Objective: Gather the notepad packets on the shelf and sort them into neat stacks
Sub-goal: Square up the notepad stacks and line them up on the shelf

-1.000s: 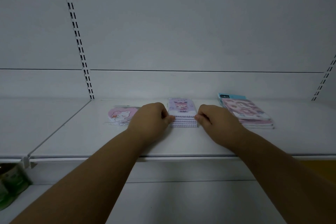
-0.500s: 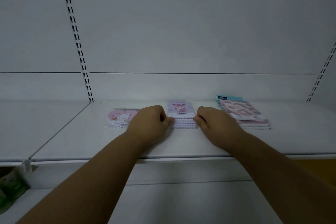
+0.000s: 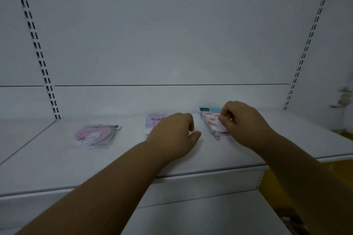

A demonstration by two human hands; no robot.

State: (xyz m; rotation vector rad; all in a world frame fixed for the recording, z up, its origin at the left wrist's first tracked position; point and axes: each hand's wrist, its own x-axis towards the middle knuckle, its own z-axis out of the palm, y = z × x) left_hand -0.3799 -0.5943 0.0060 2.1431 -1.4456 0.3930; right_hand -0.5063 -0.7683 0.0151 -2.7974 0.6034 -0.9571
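Three lots of notepad packets lie on the white shelf [image 3: 57, 160]. A pink heart-shaped packet [image 3: 93, 135] is on the left. The purple notepad stack [image 3: 153, 120] in the middle is partly hidden behind my left hand [image 3: 172, 133], which rests on the shelf just right of it, fingers loosely curled and holding nothing. The pink notepad stack [image 3: 209, 120], with a blue-topped packet at its back, lies on the right. My right hand [image 3: 242, 122] sits over its right part, thumb and fingers pinched on the top packet. The view is blurred.
White back panels with slotted uprights [image 3: 38, 53] rise behind the shelf. A second white shelf [image 3: 191, 219] lies below. Something yellow [image 3: 271, 183] shows under the shelf's right end.
Both hands have left the sides of the purple stack and moved right. My right hand now lies on the pink stack. The camera has swung left and up.
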